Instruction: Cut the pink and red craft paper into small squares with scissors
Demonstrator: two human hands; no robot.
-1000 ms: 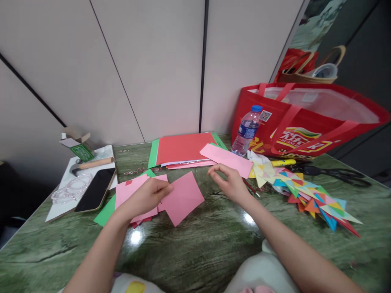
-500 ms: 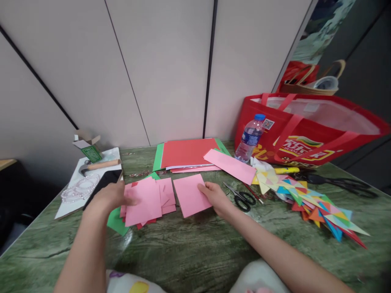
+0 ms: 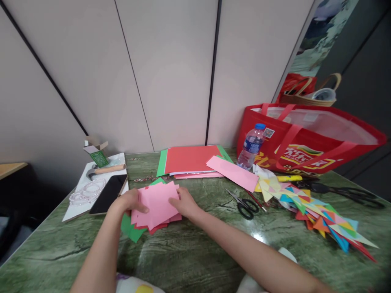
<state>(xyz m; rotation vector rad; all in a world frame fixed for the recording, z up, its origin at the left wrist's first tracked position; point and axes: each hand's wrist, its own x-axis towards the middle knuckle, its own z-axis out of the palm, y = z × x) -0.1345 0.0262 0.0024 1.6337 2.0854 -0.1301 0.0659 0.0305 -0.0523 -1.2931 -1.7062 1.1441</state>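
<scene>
Pink paper squares (image 3: pixel 160 203) lie loosely stacked left of centre on the green table, with red and green paper (image 3: pixel 134 232) sticking out from underneath. My left hand (image 3: pixel 131 201) is at the stack's left edge, thumb over the top sheets and the other fingers largely hidden. At the right edge, my right hand (image 3: pixel 185 203) pinches a pink square that overlaps the stack, its thumb on the upper face. A black phone (image 3: pixel 108 194) rests just beyond my left hand. Black-handled scissors (image 3: pixel 244 204) lie to the right of my right hand.
A stack of coloured paper (image 3: pixel 192 158) and a pink strip (image 3: pixel 233 173) lie towards the wall. A water bottle (image 3: pixel 252 147) stands before a red bag (image 3: pixel 308 142). Folded colourful paper pieces (image 3: pixel 317 207) spread at right. A hammer (image 3: pixel 106 169) and small green box (image 3: pixel 99 156) sit left.
My right hand has moved left, bringing its pink square from beside the stack onto it. My left hand now grips the stack's left edge. The view has shifted slightly.
</scene>
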